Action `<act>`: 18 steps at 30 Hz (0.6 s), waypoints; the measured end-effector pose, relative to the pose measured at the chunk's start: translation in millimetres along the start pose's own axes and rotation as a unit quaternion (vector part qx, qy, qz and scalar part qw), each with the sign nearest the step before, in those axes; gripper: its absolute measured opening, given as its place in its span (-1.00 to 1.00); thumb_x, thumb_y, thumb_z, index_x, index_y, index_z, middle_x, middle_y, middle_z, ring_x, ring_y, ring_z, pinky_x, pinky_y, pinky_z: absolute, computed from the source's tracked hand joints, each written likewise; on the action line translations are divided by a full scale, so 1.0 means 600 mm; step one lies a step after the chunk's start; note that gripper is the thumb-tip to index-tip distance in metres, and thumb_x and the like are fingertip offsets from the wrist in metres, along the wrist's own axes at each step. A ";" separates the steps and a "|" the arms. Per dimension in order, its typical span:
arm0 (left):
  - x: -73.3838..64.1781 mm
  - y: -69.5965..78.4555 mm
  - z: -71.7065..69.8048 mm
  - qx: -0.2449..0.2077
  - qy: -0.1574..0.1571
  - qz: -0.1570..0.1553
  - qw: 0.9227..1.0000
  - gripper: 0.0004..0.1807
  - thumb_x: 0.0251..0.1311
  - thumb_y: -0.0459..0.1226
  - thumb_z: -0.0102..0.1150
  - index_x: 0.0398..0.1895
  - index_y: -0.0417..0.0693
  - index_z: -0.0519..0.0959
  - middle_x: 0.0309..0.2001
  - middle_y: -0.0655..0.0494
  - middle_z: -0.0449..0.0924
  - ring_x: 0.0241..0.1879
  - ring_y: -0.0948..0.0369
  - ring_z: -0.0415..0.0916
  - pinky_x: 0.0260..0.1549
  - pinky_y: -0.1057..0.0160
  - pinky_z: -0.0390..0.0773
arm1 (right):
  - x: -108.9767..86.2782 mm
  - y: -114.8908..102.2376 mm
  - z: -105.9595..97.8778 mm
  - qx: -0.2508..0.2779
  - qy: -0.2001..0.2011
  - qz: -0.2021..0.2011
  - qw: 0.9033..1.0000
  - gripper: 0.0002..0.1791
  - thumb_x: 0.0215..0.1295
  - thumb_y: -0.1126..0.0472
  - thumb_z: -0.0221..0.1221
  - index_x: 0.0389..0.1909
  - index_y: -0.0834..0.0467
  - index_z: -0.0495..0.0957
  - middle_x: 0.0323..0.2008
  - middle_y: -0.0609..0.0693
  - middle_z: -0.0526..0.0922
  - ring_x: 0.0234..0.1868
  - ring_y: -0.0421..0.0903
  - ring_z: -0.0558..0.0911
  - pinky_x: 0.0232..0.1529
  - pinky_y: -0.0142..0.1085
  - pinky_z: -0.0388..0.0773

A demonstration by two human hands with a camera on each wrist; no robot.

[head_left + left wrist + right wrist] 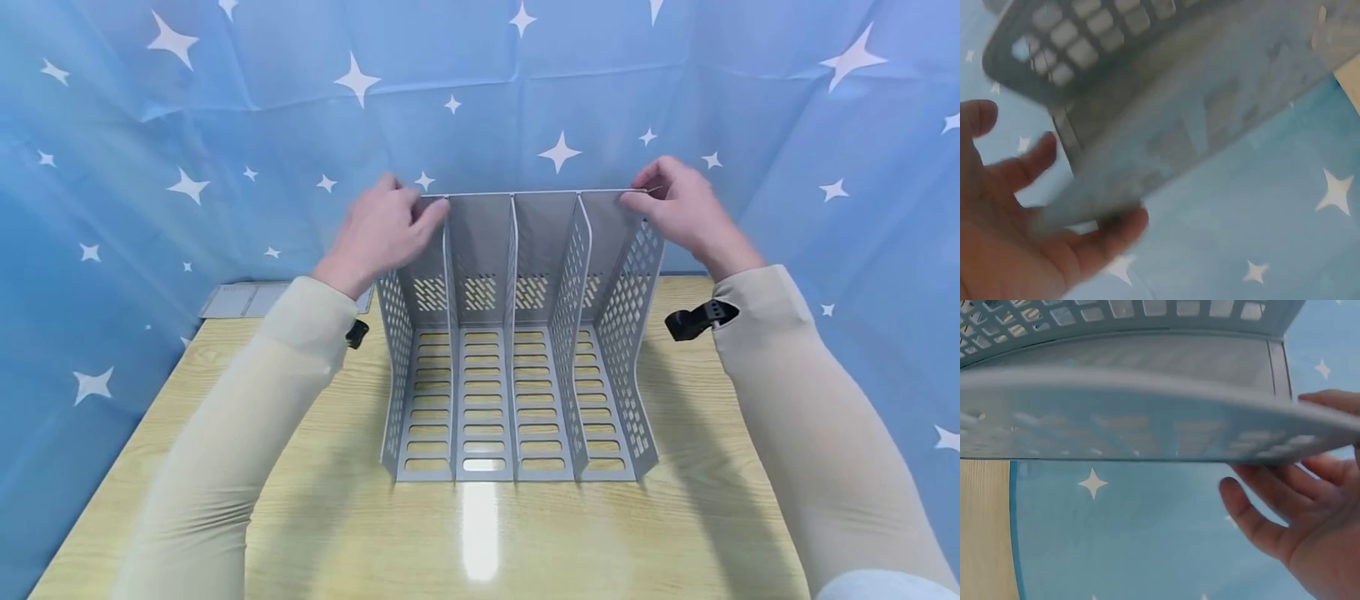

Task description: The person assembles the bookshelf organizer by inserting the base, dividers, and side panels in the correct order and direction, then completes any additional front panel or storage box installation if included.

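Note:
A grey plastic file rack [480,237] stands on the wooden table with its slotted base towards me. Perforated dividers [573,258] split it into several upright slots between two side panels. At the top left corner, my left hand [384,223] grips the back panel's upper edge, thumb in front near the first divider. My right hand [678,204] pinches the top right corner between thumb and fingers. In the left wrist view a blurred side panel [1166,134] crosses in front of the palm. The right wrist view shows fingers [1260,515] around the rack's far corner.
A flat grey panel [243,300] lies at the table's back left, partly hidden by the left sleeve. Behind the wooden table [555,533] hangs a blue curtain [480,125] with white stars. Black wrist devices [701,320] stick out from both sleeves.

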State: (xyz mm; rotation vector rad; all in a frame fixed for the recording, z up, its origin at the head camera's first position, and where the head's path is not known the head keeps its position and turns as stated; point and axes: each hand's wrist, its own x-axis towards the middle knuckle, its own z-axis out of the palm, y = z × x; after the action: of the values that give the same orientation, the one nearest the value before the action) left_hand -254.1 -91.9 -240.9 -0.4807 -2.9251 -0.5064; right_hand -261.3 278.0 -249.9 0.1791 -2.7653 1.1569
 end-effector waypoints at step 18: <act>0.025 0.024 0.035 0.085 0.022 0.045 0.995 -0.52 0.41 -0.13 -0.16 0.17 -0.19 0.59 0.31 -0.24 0.36 0.31 -0.13 0.26 0.27 -0.20 0.26 | -0.042 -0.027 0.039 -0.120 0.016 -0.049 0.991 -0.67 0.46 0.21 0.00 -0.15 0.45 0.55 0.08 0.37 0.41 0.01 0.31 0.41 0.08 0.18 0.36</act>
State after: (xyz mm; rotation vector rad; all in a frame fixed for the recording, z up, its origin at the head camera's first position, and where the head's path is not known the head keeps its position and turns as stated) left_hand -265.0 -67.1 -253.5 -0.5682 -2.8554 -0.2511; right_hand -236.1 251.4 -259.1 0.2629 -2.8020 0.7894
